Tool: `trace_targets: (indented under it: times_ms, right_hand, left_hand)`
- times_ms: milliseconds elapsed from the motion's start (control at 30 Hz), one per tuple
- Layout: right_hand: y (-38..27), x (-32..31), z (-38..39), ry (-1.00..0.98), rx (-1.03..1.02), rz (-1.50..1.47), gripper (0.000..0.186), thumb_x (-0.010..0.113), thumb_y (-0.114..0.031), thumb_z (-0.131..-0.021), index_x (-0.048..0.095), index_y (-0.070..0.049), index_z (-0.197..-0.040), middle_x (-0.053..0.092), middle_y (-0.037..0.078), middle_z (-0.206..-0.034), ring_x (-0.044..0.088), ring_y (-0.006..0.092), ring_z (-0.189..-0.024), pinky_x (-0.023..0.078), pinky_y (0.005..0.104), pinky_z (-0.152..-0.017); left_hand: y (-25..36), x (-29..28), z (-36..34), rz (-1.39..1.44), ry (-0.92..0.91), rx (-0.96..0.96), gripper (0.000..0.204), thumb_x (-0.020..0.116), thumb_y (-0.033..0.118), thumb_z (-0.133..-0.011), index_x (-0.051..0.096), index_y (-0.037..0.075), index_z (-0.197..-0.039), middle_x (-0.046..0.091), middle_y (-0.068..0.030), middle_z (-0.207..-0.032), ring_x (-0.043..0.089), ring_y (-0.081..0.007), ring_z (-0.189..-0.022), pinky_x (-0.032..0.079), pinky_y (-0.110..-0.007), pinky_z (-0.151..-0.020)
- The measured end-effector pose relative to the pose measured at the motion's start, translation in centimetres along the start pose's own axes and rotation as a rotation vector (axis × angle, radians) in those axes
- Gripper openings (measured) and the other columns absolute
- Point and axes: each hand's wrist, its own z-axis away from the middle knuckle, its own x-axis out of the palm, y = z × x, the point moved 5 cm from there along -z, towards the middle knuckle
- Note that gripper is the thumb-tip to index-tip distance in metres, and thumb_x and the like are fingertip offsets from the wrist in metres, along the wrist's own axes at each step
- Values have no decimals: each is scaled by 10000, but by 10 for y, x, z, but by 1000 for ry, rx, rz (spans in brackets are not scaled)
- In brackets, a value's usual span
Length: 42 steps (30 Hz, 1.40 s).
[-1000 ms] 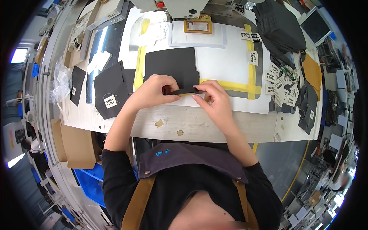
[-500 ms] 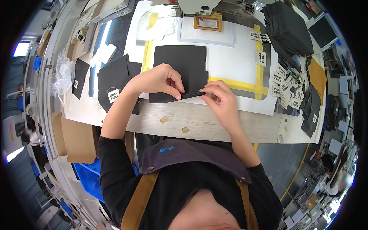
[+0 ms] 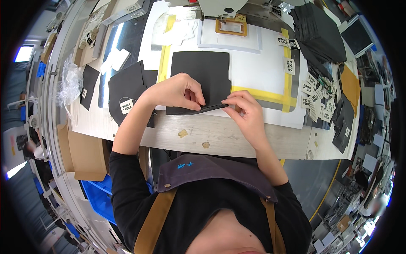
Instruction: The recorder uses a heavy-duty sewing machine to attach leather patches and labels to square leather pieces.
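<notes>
Item: one black panel (image 3: 201, 76), lying flat on the white sheet (image 3: 253, 70) in front of us, its near edge folded into a narrow band towards our body, presumably so that both hands can work it at easy reach.

Right hand (image 3: 245, 111): grip closed, thumb and forefinger pinching the band's right end, which seems to keep that end steady.

Left hand (image 3: 184, 94): arched over the panel, fingertips at the middle of the band; whether this grip pinches or merely presses, we cannot tell.

Yellow tape (image 3: 262, 94): strips along the sheet, probably holding it down or marking a position.

Machine head (image 3: 220, 7), with amber frame (image 3: 231, 27): beyond the panel, apart from our hands.

Right side of the surface (image 3: 241, 137): dark stack (image 3: 319, 34) and loose pale labels (image 3: 315, 99), seemingly set aside to leave working room.

Left side: black pieces (image 3: 127, 82), one bearing a white tag (image 3: 126, 106).
</notes>
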Motion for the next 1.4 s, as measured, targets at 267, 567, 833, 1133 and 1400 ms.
trace_targets:
  times_ms: [267,567,833,1133,1400]
  right_hand:
    - [-1,3,-1,27,-30,-22,146,729,-20,-801,704,-18,-944,604,38,-1012,469,75,-615,387,227,-571]
    - [-16,-14,-4,44,-108,109,317,732,-106,-830,636,-52,-1128,501,24,-849,414,112,-633,386,258,-584]
    - [-10,-27,-48,-397,507,-727,449,435,-378,-1032,481,-126,-1401,632,91,-928,568,86,-600,434,210,-528]
    - [-5,-15,-68,-594,397,-216,580,594,-27,-901,441,-100,-1455,588,15,-837,551,69,-579,504,223,-571]
    - [-14,-49,-55,-565,198,-112,696,578,38,-863,370,-144,-1502,600,89,-1208,514,34,-586,441,212,-550]
  left_hand:
    - [16,10,16,-192,164,133,65,683,-2,-715,689,-9,-780,639,-80,-782,634,-188,-709,511,-296,-656]
    - [19,-4,29,-215,550,-6,71,640,-22,-821,602,-20,-882,629,-83,-794,621,-170,-737,498,-282,-701]
    - [50,6,45,-725,828,595,159,690,-29,-760,673,33,-905,666,-66,-795,633,-205,-709,475,-308,-630]
    - [24,67,45,-1112,601,830,253,656,57,-740,711,40,-986,682,-53,-877,656,-167,-775,499,-290,-669]
    - [32,56,52,-1193,562,782,205,642,51,-744,705,18,-936,707,-86,-931,693,-195,-864,556,-302,-745]
